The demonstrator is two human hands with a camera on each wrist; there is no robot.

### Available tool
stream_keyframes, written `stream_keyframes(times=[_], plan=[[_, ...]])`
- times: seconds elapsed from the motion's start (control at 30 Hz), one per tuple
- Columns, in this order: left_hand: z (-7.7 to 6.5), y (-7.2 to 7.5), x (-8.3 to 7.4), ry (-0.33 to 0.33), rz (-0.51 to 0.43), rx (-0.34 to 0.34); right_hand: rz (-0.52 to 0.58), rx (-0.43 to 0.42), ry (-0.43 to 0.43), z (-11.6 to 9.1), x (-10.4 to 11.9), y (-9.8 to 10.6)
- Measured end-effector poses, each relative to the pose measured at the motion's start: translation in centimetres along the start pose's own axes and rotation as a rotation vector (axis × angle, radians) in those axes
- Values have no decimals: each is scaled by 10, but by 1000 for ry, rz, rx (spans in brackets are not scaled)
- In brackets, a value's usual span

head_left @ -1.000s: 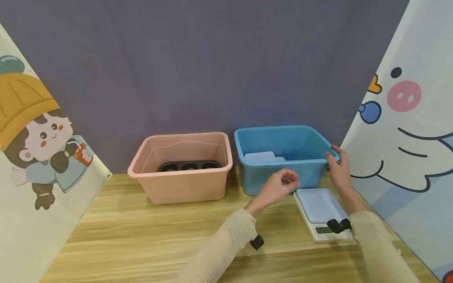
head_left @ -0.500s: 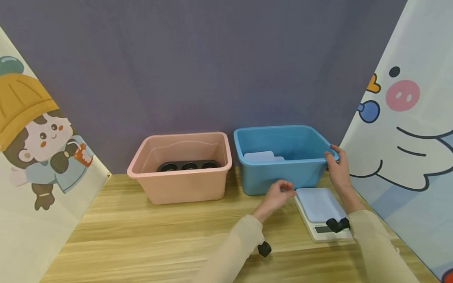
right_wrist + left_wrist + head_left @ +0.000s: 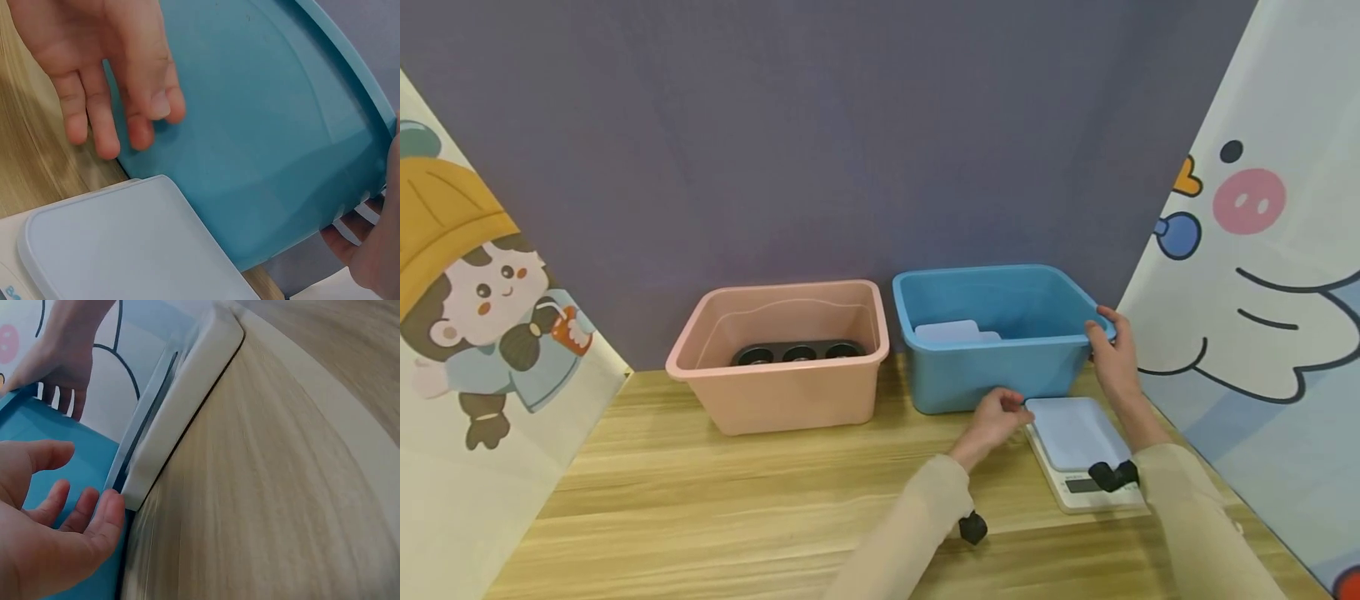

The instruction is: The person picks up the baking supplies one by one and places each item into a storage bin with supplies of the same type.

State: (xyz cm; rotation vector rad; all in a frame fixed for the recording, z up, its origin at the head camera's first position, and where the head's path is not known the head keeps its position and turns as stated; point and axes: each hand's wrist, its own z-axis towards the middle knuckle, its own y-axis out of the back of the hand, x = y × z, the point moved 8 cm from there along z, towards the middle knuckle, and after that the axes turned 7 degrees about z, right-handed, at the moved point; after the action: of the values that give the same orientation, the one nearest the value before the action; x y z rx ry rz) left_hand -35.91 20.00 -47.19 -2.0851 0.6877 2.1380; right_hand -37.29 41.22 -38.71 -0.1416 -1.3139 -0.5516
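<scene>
At the right front corner of the blue plastic bin (image 3: 1000, 367), my right hand (image 3: 1116, 354) grips the rim, thumb over the top. In the right wrist view its fingers (image 3: 340, 244) curl under that rim. My left hand (image 3: 988, 425) is low in front of the bin, fingers loosely bent, nothing between them. In the left wrist view its fingertips (image 3: 114, 503) are right at the corner of the white kitchen scale (image 3: 181, 406). The scale (image 3: 1078, 437) lies flat before the bin, its pale platform toward the bin and its display toward me.
White boxy items (image 3: 947, 332) lie inside the blue bin. To its left stands a pink bin (image 3: 790, 400) with a dark muffin pan (image 3: 800, 352) in it. A dark wall (image 3: 790, 150) rises behind, and printed panels (image 3: 1247, 333) flank the wooden table (image 3: 715, 508).
My left hand has come down and to the right, from the bin's front to the scale's near-left corner. My right hand stays on the rim. The view has shifted slightly.
</scene>
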Motion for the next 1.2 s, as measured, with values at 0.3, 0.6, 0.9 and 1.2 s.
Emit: stream_keyframes(times=[0.3,0.6,0.9,1.2], plan=[[2,-12,4,34,121,5,1,-24,14,-1,1,2],[2,-18,3,23,235,13,0,-33,11,-2,-1,0],[-3,-9,2,39,380,33,4,-30,9,-2,1,1],[-6,2,0,38,577,156,23,-13,10,1,-3,0]])
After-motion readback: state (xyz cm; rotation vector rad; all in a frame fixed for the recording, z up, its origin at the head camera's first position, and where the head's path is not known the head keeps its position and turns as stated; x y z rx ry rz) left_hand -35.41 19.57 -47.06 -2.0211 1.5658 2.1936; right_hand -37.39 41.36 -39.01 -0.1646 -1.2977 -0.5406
